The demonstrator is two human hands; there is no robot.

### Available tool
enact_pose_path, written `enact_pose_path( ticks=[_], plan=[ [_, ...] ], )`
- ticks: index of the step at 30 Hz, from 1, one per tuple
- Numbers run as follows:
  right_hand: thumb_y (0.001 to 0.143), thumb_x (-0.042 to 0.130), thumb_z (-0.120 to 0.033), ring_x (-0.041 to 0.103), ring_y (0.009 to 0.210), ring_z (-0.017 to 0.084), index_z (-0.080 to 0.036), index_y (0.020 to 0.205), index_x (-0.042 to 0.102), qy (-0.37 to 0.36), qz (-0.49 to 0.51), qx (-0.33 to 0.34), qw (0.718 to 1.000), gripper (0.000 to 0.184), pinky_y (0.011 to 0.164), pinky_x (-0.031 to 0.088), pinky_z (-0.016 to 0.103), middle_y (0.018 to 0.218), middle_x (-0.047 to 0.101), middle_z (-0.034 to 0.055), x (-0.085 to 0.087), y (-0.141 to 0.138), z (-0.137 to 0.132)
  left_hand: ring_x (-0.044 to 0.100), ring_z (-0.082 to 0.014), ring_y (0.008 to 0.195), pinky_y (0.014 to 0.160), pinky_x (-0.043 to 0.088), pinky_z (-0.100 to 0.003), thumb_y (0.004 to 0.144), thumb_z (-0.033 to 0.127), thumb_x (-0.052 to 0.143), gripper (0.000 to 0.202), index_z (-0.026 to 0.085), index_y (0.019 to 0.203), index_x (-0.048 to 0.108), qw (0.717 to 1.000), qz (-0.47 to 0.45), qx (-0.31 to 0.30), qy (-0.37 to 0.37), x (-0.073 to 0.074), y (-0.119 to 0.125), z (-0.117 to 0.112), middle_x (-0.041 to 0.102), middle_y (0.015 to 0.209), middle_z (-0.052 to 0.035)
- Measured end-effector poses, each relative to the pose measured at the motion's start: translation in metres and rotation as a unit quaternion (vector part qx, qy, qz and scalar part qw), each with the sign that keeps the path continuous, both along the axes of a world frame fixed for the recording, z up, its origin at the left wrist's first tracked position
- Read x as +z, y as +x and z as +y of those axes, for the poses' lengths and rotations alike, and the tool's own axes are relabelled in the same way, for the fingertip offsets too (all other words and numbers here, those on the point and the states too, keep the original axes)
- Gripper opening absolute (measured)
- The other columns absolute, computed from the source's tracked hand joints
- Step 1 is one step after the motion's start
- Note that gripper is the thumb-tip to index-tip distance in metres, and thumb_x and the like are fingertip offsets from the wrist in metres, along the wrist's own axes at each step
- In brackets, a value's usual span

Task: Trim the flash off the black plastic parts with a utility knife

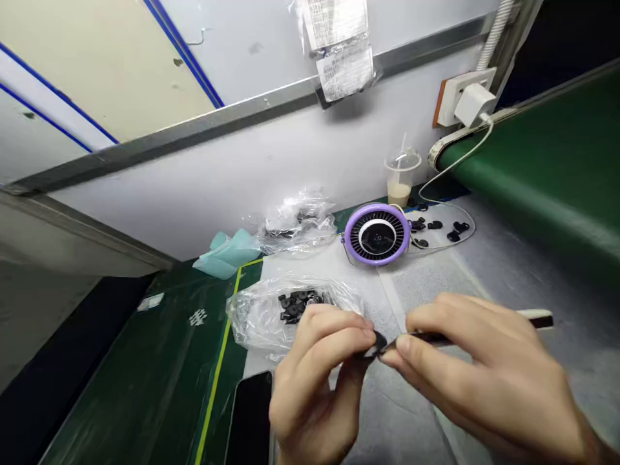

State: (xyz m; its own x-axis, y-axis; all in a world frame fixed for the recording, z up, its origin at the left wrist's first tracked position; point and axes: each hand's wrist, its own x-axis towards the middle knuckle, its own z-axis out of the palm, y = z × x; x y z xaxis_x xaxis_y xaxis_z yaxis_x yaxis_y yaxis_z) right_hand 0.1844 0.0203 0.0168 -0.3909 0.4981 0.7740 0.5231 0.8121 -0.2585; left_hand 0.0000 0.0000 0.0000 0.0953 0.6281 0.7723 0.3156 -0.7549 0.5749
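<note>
My left hand point(324, 381) pinches a small round black part point(378, 342) between thumb and fingers. My right hand point(479, 361) is wrapped round a slim, dark hand tool point(431, 338) with a narrow pointed tip; its pale, black-ended rear point(537, 318) sticks out behind the hand. The tip meets the edge of the black part, or nearly so; I cannot tell if they touch. Whether the tool is a knife or tweezers does not show clearly. Just beyond my left hand, a clear plastic bag point(256, 316) lies open with several small black parts point(295, 305) in it.
A purple fan point(376, 234) stands ahead, its cable running to a white charger point(475, 105). Loose black parts point(455, 232) lie right of it; a plastic cup point(400, 184) stands behind. Farther left are another bag point(300, 223) and a blue mask-like sheet point(227, 252). A phone point(249, 420) lies near my left hand.
</note>
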Motion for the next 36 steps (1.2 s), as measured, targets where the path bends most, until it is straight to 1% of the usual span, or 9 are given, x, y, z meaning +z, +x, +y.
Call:
enact_pose_path(
  ticks=[5,9,15,19,24,29,36],
  plan=[
    [0.092,0.064,-0.007,0.057,0.059,0.012,-0.025,0.075,0.066,0.002,0.001,-0.009,1.000,0.024,0.056,0.040,0.029,0.070,0.064,-0.0037,0.0001,0.0014,-0.0044,0.068,-0.0181,0.088,0.075,0.054,-0.034,0.083,-0.013,0.065,0.036,0.013,0.108,0.071,1.000,0.003,0.014,0.007,-0.0014,0.0003,-0.0008,0.073,0.097,-0.0046],
    [0.092,0.065,-0.009,0.055,0.059,0.012,-0.024,0.075,0.066,0.004,0.005,-0.008,1.000,0.023,0.057,0.039,0.030,0.069,0.063,-0.0033,-0.0010,0.0000,-0.0033,0.067,-0.0188,0.086,0.074,0.055,-0.035,0.087,-0.008,0.066,0.031,0.015,0.108,0.071,1.000,0.010,0.020,0.009,-0.0020,-0.0009,-0.0010,0.073,0.096,-0.0047],
    [0.097,0.063,-0.011,0.051,0.061,0.012,-0.023,0.079,0.066,0.009,-0.003,-0.002,1.000,0.021,0.057,0.036,0.031,0.070,0.061,-0.0028,-0.0012,0.0015,-0.0020,0.067,-0.0177,0.091,0.078,0.054,-0.034,0.087,-0.011,0.065,0.030,0.010,0.107,0.071,1.000,-0.002,0.000,0.004,-0.0005,0.0000,-0.0009,0.072,0.099,-0.0056],
    [0.098,0.065,-0.012,0.049,0.062,0.012,-0.022,0.081,0.066,0.007,-0.002,0.013,1.000,0.020,0.058,0.035,0.031,0.069,0.057,-0.0034,-0.0021,0.0040,-0.0032,0.066,-0.0172,0.091,0.079,0.054,-0.034,0.086,-0.012,0.065,0.030,0.010,0.106,0.071,1.000,-0.003,-0.005,0.005,-0.0010,-0.0007,-0.0015,0.072,0.099,-0.0051],
    [0.098,0.066,-0.010,0.049,0.065,0.011,-0.021,0.085,0.065,0.000,0.009,0.022,1.000,0.017,0.060,0.037,0.030,0.074,0.058,-0.0033,-0.0015,0.0058,-0.0034,0.067,-0.0176,0.089,0.077,0.055,-0.034,0.087,-0.010,0.065,0.029,0.011,0.106,0.071,1.000,0.004,0.003,0.005,-0.0006,-0.0020,-0.0018,0.072,0.097,-0.0050],
    [0.100,0.064,-0.011,0.051,0.066,0.011,-0.021,0.089,0.063,-0.019,0.016,0.039,0.999,0.015,0.061,0.038,0.028,0.074,0.058,-0.0040,0.0021,0.0049,0.0000,0.067,-0.0184,0.086,0.074,0.055,-0.035,0.089,-0.006,0.066,0.028,0.015,0.107,0.071,1.000,0.010,0.015,-0.002,-0.0007,-0.0013,-0.0019,0.073,0.096,-0.0048],
    [0.101,0.063,-0.011,0.053,0.067,0.010,-0.021,0.091,0.062,-0.028,0.014,0.041,0.999,0.014,0.062,0.039,0.028,0.075,0.058,-0.0043,0.0021,0.0052,-0.0010,0.067,-0.0187,0.087,0.074,0.054,-0.035,0.088,-0.008,0.065,0.030,0.013,0.108,0.071,1.000,0.009,0.010,-0.002,-0.0019,-0.0016,-0.0037,0.072,0.097,-0.0053]
  ],
)
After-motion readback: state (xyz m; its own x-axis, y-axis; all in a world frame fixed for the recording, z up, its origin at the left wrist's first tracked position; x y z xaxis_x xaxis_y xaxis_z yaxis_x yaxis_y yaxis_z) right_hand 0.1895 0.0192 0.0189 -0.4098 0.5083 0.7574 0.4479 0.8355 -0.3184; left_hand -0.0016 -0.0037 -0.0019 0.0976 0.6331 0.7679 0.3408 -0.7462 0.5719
